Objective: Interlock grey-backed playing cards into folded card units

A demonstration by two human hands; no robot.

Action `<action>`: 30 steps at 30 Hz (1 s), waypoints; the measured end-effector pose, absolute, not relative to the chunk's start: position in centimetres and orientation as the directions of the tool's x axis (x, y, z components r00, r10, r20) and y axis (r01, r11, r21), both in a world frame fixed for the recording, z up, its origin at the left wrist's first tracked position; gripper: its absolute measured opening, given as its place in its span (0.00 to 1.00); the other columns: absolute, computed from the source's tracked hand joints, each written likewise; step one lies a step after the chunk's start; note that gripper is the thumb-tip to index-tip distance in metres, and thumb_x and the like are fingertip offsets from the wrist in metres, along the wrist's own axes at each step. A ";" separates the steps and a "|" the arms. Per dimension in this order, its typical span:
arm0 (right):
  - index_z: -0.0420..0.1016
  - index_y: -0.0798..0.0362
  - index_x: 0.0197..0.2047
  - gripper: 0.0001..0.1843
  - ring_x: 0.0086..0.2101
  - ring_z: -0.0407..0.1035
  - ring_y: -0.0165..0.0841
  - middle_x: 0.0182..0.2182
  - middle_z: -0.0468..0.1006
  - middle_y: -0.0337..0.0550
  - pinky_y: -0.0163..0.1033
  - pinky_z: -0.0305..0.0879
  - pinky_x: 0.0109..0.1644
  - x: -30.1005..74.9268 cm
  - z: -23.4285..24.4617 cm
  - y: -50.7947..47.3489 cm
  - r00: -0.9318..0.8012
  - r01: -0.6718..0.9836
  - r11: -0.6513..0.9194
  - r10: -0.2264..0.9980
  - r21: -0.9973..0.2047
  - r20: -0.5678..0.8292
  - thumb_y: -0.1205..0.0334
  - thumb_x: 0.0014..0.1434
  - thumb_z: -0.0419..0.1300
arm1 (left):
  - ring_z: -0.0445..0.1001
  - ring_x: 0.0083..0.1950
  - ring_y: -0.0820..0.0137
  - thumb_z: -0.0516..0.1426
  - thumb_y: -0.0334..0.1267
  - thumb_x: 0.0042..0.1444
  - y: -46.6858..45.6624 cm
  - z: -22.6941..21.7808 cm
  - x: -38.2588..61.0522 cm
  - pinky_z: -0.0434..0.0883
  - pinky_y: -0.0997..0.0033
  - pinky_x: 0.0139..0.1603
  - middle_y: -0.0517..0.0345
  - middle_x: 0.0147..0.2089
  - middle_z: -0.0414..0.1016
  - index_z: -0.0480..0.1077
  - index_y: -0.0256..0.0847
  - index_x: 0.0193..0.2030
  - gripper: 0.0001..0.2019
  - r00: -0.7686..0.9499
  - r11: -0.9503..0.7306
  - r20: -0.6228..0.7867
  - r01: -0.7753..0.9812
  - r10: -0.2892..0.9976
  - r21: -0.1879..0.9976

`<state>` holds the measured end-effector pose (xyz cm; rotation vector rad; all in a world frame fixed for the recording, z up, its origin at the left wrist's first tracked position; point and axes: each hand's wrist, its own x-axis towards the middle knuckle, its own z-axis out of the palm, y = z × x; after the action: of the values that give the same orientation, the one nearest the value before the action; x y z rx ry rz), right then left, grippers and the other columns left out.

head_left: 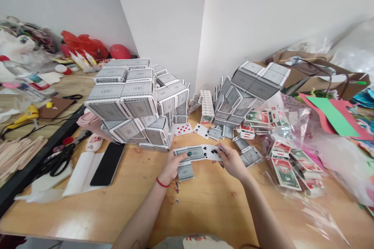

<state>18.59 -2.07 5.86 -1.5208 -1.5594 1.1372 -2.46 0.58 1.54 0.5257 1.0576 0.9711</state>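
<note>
My left hand [173, 166] and my right hand [232, 162] hold a spread of playing cards [198, 152] between them, just above the wooden table [204, 202]. Grey backs show on the left of the spread, a spade face on the right. Both hands pinch the cards with curled fingers. A small stack of cards [185, 172] sits under my left hand. Behind it rises a large structure built of grey card blocks [131, 103]. A second card structure [248, 89] stands at the back right. Two loose face-up cards [191, 129] lie between them.
A black phone [108, 163] lies on white paper at the left, beside black scissors [58, 159]. Red and green card boxes [288, 167] and clear plastic wrap spread across the right. Wooden sticks [16, 153], bottles and bags crowd the far left. Coloured paper [333, 114] lies at the right.
</note>
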 end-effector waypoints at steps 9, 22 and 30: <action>0.66 0.51 0.32 0.12 0.20 0.63 0.29 0.17 0.69 0.35 0.33 0.58 0.27 19.0 6.6 -2.0 -0.190 0.580 0.079 0.981 -0.811 -0.040 0.60 0.59 0.44 | 0.73 0.26 0.70 0.67 0.33 0.29 0.6 1.4 -2.6 0.71 0.72 0.27 0.56 0.27 0.77 0.72 0.33 0.29 0.16 0.163 0.493 -0.466 -0.350 0.869 0.797; 0.64 0.52 0.32 0.12 0.18 0.62 0.28 0.14 0.66 0.33 0.33 0.58 0.25 18.5 4.6 -1.9 -0.165 0.443 0.019 0.984 -0.897 -0.060 0.56 0.59 0.45 | 0.73 0.26 0.72 0.67 0.33 0.30 0.7 1.5 -2.3 0.71 0.73 0.28 0.56 0.28 0.76 0.72 0.33 0.30 0.16 0.170 0.486 -0.455 -0.320 0.874 0.813; 0.61 0.51 0.29 0.11 0.20 0.63 0.29 0.15 0.67 0.34 0.33 0.57 0.27 17.6 4.8 -1.6 -0.171 0.504 0.048 0.984 -0.862 -0.045 0.58 0.60 0.44 | 0.73 0.28 0.72 0.66 0.33 0.31 0.9 1.5 -2.1 0.72 0.73 0.31 0.57 0.29 0.76 0.71 0.34 0.30 0.16 0.156 0.427 -0.398 -0.296 0.904 0.854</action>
<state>17.57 -1.61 4.78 -1.5008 -1.7381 1.0413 -2.09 0.93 1.49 0.7018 1.0806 0.9682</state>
